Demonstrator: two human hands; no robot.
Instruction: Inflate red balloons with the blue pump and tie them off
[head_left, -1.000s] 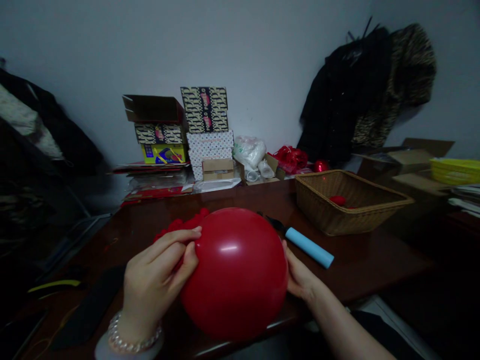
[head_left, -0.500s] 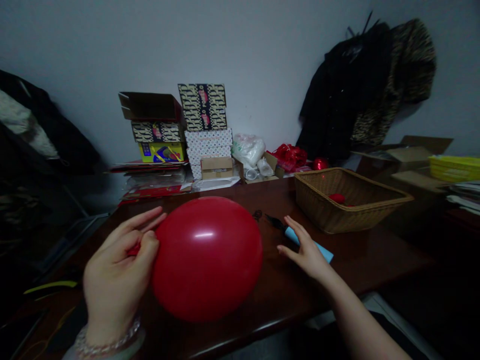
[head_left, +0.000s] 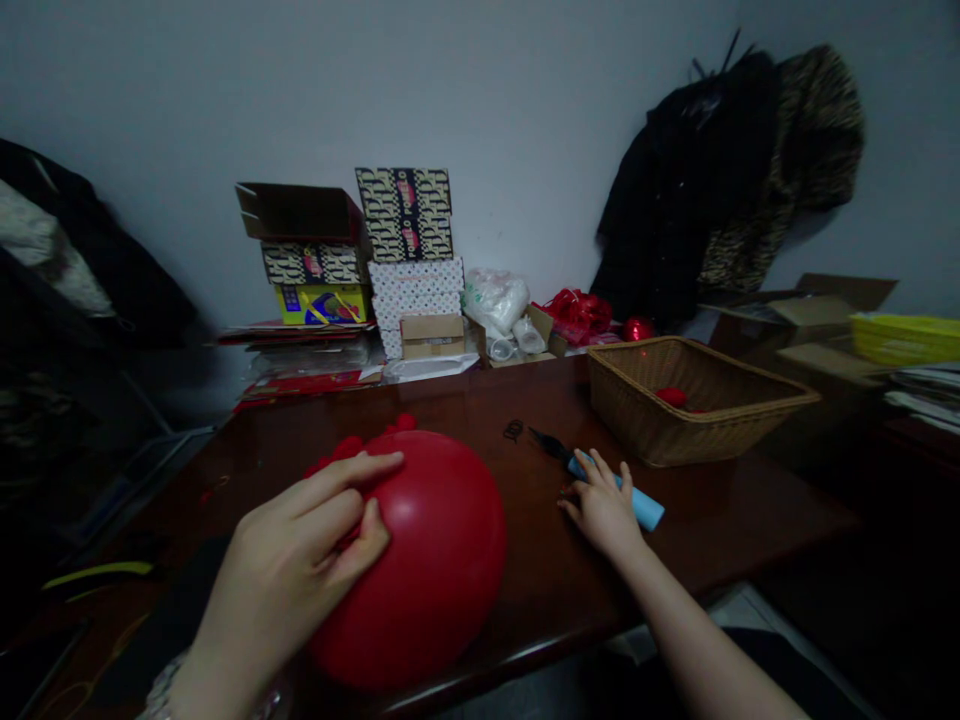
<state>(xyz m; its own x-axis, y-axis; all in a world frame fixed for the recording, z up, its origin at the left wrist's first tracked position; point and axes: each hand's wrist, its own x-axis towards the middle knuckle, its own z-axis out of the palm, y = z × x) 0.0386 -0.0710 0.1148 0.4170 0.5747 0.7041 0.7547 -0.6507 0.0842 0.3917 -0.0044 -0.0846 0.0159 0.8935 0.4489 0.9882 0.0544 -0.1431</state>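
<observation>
A big inflated red balloon (head_left: 442, 560) is at the front of the dark wooden table. My left hand (head_left: 300, 560) is closed in a pinch at the balloon's near left side, its fingers round the balloon's neck, which is mostly hidden. On the table to the right lies a light blue hand pump (head_left: 646, 508) with a black nozzle. Over its barrel rests my right hand (head_left: 604, 510), fingers apart and not wrapped round it; whether they touch it I cannot tell. Behind the balloon, several small red pieces (head_left: 406, 422) show.
A wicker basket (head_left: 697, 440) with red items stands at the table's right. Small black bands (head_left: 513, 430) lie near the nozzle. Stacked boxes (head_left: 416, 290) and plastic bags (head_left: 495, 300) line the wall at the back. The table's front edge (head_left: 510, 660) is close.
My left hand has moved right and turned, and the balloon has dropped lower, uncovering red pieces behind it. My right hand has come down onto or just over the pump.
</observation>
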